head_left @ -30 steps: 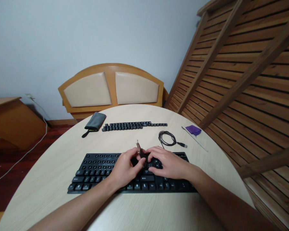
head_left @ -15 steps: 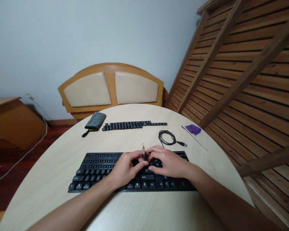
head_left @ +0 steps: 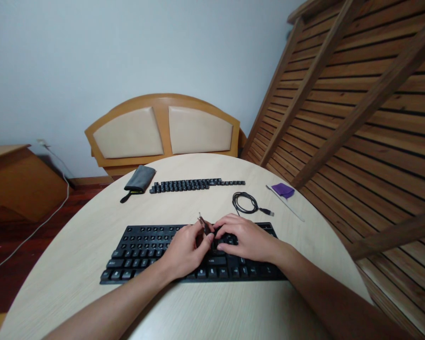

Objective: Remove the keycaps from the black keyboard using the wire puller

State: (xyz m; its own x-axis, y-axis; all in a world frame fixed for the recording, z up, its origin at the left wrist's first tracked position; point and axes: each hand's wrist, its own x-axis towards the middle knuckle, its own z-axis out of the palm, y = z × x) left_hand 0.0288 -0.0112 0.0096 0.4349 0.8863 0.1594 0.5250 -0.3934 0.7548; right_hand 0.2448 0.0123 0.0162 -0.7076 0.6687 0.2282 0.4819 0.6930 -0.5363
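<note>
A shiny-tipped tool (head_left: 203, 223), pinched in the left fingers (head_left: 206, 243), leans more left now. I can't tell if the right fingers (head_left: 233, 229), over the black keyboard (head_left: 134, 253), grip anything

My left grip (head_left: 187, 248) hides the lower end of the tool (head_left: 202, 223). My right grip (head_left: 248, 240) covers part of the keyboard (head_left: 212, 272) and hides where the cable (head_left: 257, 206) goes. The loose keys (head_left: 186, 185) are too small for me to read. The bottom edge cuts off my arms (head_left: 116, 302) and the desk (head_left: 212, 311); the right edge, the slats (head_left: 340, 118).
</note>
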